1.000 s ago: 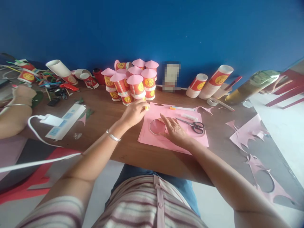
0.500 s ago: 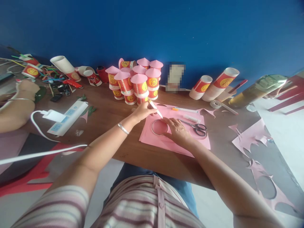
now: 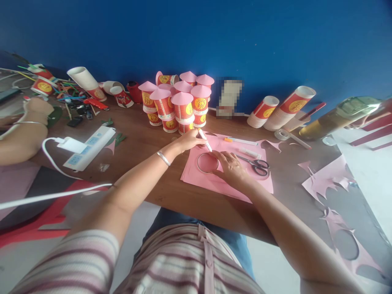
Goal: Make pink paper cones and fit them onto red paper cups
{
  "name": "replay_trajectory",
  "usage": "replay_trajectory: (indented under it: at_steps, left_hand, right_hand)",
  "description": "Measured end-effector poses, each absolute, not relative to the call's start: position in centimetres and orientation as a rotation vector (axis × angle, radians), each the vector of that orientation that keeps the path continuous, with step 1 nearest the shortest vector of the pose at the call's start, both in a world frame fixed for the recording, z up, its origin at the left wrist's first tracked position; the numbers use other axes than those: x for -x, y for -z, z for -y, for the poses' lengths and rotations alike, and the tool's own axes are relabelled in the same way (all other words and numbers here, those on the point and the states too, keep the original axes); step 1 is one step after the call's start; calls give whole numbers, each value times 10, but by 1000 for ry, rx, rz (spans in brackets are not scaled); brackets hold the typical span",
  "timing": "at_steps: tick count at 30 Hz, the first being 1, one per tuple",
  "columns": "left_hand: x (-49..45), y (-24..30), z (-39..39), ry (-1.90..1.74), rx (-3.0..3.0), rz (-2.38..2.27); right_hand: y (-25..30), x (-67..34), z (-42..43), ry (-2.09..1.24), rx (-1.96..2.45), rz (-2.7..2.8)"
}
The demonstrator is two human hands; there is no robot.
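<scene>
A stack of pink paper sheets [image 3: 220, 181] lies on the brown table in front of me. On it rests a clear round ring [image 3: 207, 163], like a tape roll. My right hand [image 3: 231, 166] lies flat on the paper with its fingers against the ring's right side. My left hand [image 3: 190, 141] is closed on a white pen [image 3: 205, 140], whose tip points down at the ring's upper rim. Black-handled scissors [image 3: 257, 164] lie on the paper just right of my right hand.
Red paper cups with pink cone lids [image 3: 177, 104] stand behind the paper. Stacked cups [image 3: 283, 108] lie at the right, a tape roll [image 3: 280, 134] near them. A white power strip [image 3: 88, 149] sits left. Another person's arm [image 3: 21, 134] rests far left. Cut pink scraps [image 3: 327, 179] lie right.
My left hand came from beside the cups over to the ring, with the pen now turned tip down at its rim. My right hand stayed on the ring.
</scene>
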State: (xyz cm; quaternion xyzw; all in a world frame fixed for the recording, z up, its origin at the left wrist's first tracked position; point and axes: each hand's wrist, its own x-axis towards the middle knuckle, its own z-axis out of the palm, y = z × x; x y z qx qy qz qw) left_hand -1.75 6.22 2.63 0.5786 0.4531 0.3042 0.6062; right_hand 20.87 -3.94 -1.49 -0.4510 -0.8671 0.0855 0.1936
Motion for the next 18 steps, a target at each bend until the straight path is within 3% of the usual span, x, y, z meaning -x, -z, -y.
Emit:
replay_trajectory:
  at_steps: [18]
  left_hand:
    - [27, -30, -56, -680, -1494, -1106]
  right_hand:
    - [15, -208, 40, -186, 1247, 2445]
